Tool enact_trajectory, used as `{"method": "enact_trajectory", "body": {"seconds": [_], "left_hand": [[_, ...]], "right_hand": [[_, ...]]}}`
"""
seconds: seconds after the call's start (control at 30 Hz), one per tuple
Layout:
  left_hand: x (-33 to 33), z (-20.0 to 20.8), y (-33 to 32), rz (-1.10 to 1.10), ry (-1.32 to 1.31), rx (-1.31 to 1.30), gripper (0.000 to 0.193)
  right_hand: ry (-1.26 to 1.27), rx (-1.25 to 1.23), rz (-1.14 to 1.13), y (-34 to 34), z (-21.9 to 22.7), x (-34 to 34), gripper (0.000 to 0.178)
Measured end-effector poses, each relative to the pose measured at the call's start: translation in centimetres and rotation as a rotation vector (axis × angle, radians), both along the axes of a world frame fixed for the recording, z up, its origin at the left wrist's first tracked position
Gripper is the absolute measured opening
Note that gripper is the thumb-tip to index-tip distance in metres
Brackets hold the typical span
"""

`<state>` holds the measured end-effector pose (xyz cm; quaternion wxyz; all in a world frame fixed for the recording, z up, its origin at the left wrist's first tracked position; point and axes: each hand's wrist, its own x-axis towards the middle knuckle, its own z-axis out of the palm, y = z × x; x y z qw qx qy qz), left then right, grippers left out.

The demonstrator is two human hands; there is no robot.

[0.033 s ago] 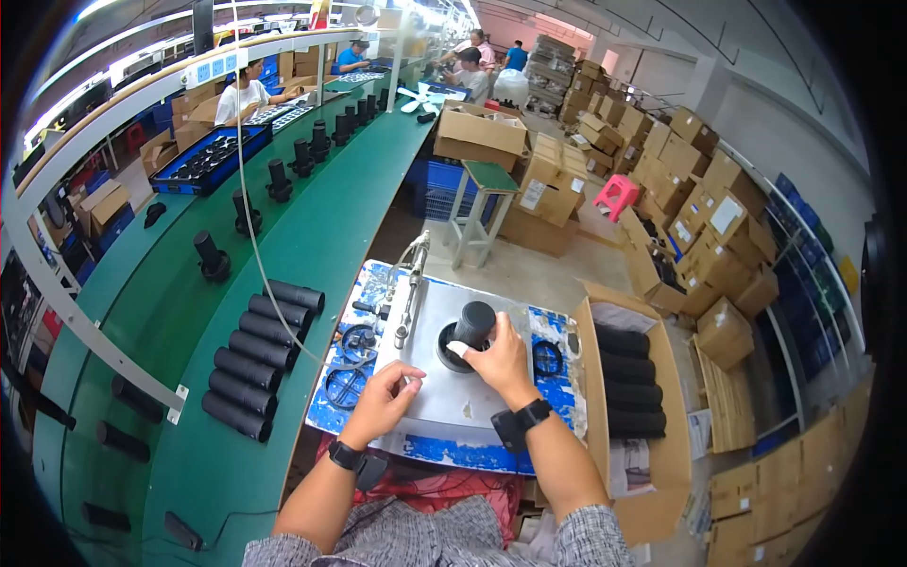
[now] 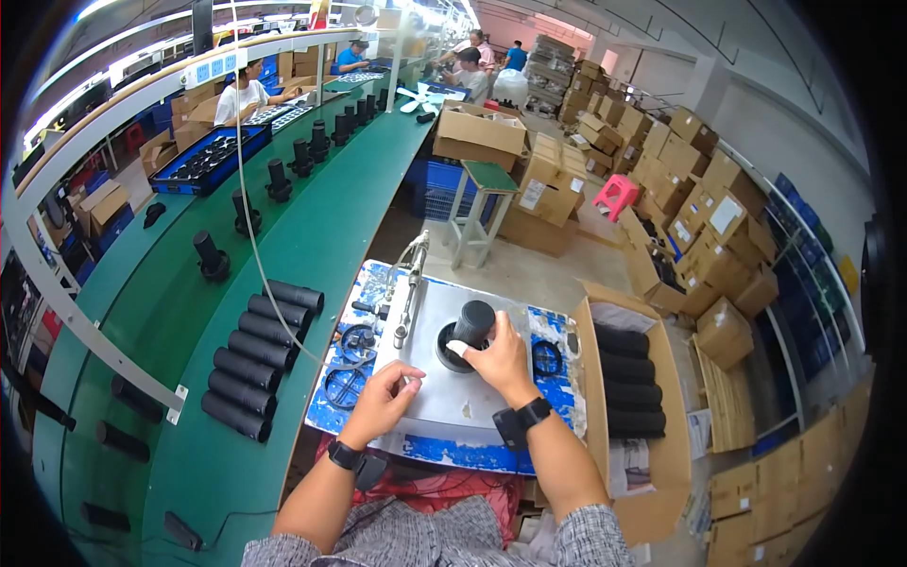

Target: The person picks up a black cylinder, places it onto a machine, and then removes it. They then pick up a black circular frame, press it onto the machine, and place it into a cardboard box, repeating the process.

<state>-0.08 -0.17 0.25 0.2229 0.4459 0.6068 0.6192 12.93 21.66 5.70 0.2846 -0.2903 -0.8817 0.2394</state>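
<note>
A black ribbed plastic tube point(image 2: 474, 321) stands slightly tilted in a round dark holder point(image 2: 444, 356) on a metal plate point(image 2: 444, 406). My right hand point(image 2: 504, 364) is closed round its lower side, with a white covering on the thumb tip. To the left, my left hand point(image 2: 385, 395) hovers over the plate's near left part, fingers loosely bent and apart, with nothing visible in it. A metal clamp-like cylinder fixture point(image 2: 408, 298) lies left of the tube. Black ring-shaped parts with cross ribs point(image 2: 346, 386) rest on the blue, paint-worn bench at the left; another black ring point(image 2: 547, 358) lies at the right.
Several black tubes point(image 2: 253, 369) lie in a row on the green worktable point(image 2: 203, 472); upright black assemblies point(image 2: 210, 255) stand farther along. An open carton point(image 2: 590, 378) of dark sleeves is at my right. A stool point(image 2: 487, 180), stacked cartons point(image 2: 704, 217) and co-workers point(image 2: 244, 99) are beyond.
</note>
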Motion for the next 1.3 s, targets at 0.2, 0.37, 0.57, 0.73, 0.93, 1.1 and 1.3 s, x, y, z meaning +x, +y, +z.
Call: {"method": "enact_trajectory", "body": {"seconds": [0.2,0.37,0.57,0.73,0.93,1.1,1.3], "left_hand": [[0.5,-0.1,0.2,0.003,0.004,0.005,0.013],[0.4,0.2,0.2,0.010,0.037,-0.010,0.013],[0.4,0.4,0.1,0.017,0.055,0.001,0.014],[-0.2,0.9,-0.1,-0.004,-0.128,-0.029,0.012],[-8.9,3.0,3.3,0.298,0.541,0.009,0.015],[-17.6,-3.6,6.4,0.374,0.764,-0.253,0.024],[-19.5,-5.6,8.2,0.170,0.808,-0.719,0.036]], "right_hand": [[0.000,-0.078,0.079,1.6,0.4,0.7,0.058],[0.064,-0.090,0.207,2.8,0.6,0.7,0.057],[0.015,-0.039,0.114,2.3,-0.6,1.0,0.059],[0.060,-0.088,0.061,0.7,-0.7,0.8,0.062],[0.167,-0.116,0.038,0.3,-2.4,0.5,0.058],[0.206,-0.153,0.052,-0.2,-2.2,0.2,0.054],[0.208,-0.119,0.019,-0.7,-2.1,0.5,0.051]]}}
